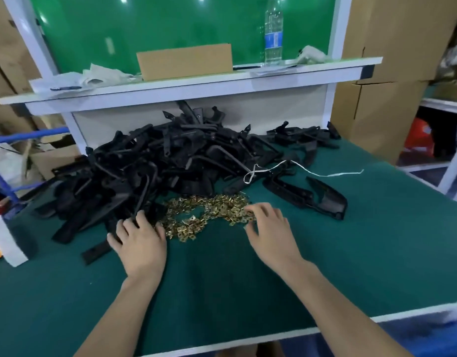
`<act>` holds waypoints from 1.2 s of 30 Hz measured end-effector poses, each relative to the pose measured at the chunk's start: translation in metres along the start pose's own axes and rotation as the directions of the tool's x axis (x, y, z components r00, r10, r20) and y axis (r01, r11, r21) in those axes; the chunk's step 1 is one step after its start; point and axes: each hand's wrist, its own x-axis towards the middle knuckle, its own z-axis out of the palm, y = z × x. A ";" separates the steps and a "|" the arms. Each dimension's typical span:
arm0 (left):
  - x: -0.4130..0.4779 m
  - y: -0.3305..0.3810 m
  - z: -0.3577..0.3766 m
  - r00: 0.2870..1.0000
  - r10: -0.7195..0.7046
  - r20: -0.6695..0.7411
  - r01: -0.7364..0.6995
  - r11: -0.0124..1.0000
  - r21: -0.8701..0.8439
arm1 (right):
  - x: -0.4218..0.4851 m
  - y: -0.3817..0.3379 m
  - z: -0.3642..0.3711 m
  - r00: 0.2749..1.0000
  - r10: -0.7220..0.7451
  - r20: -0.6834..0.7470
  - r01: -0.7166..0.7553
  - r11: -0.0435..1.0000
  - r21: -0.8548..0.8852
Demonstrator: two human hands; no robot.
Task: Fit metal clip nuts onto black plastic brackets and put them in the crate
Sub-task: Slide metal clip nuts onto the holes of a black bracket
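A big heap of black plastic brackets [155,161] covers the back left of the green table mat. In front of it lies a spread of small brass-coloured clip nuts [209,215]. My left hand [138,240] rests at the heap's near edge, its fingers on a black bracket [142,199] beside the clip nuts. My right hand [269,228] is at the right end of the clip nuts, fingertips curled down into them; whether it holds one is hidden. One bracket [307,197] lies apart to the right. No crate is plainly visible.
A white string [299,169] lies over the brackets and the green table mat [248,279]. A shelf above holds a cardboard piece [185,61], a water bottle [273,32] and cloths. Cardboard boxes [392,81] stand at the right, and a blue frame [29,134] at the left.
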 end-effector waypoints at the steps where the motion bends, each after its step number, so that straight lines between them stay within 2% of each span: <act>1: 0.006 -0.001 0.002 1.000 0.002 -0.022 -0.002 1.000 0.002 | 0.009 -0.001 0.005 1.000 -0.006 -0.021 0.006 1.000 0.012; 4: 0.018 -0.005 0.006 0.992 0.006 -0.126 -0.011 0.999 -0.037 | 0.031 -0.001 0.017 0.997 -0.044 -0.065 0.046 0.998 0.043; 6: 0.021 -0.008 0.007 0.969 0.016 -0.247 -0.046 0.992 -0.115 | 0.040 0.005 0.022 0.995 -0.054 -0.080 0.062 0.993 0.103; 9: 0.023 -0.009 0.000 0.911 0.012 -0.412 -0.143 0.947 -0.288 | 0.045 0.016 0.023 0.990 0.033 -0.135 0.011 0.949 0.315; 12: 0.023 -0.005 -0.008 0.887 -0.068 -0.456 -0.169 0.873 -0.458 | 0.044 0.021 0.020 0.976 0.149 -0.157 -0.042 0.843 0.536; 15: 0.014 0.005 -0.013 0.887 -0.178 -0.426 -0.178 0.721 -0.670 | 0.044 0.016 0.018 0.973 0.185 -0.135 -0.049 0.744 0.667; 19: 0.003 0.019 -0.016 0.909 -0.179 -0.377 -0.191 0.625 -0.757 | 0.039 0.006 0.020 0.992 0.117 -0.046 -0.049 0.698 0.715; 22: 0.000 0.023 -0.014 0.948 -0.085 -0.306 -0.197 0.599 -0.776 | 0.034 -0.002 0.018 0.996 0.056 0.073 -0.091 0.628 0.773; 24: -0.004 0.025 -0.013 0.972 0.029 -0.232 -0.205 0.581 -0.788 | 0.033 -0.008 0.016 0.990 -0.004 0.143 -0.115 0.568 0.815; 27: -0.011 0.027 -0.009 0.971 0.176 -0.165 -0.239 0.606 -0.759 | 0.031 -0.014 0.010 0.961 -0.124 0.248 -0.159 0.487 0.859; 30: -0.013 0.029 -0.007 0.972 0.204 -0.116 -0.217 0.598 -0.772 | 0.026 -0.018 0.008 0.914 -0.246 0.323 -0.166 0.498 0.851; 32: -0.015 0.031 -0.008 0.966 0.240 -0.093 -0.215 0.554 -0.804 | 0.023 -0.022 0.009 0.893 -0.290 0.343 -0.163 0.502 0.849; 36: -0.017 0.035 -0.011 0.937 0.351 0.004 -0.171 0.466 -0.868 | 0.018 -0.030 0.012 0.881 -0.376 0.287 -0.022 0.574 0.819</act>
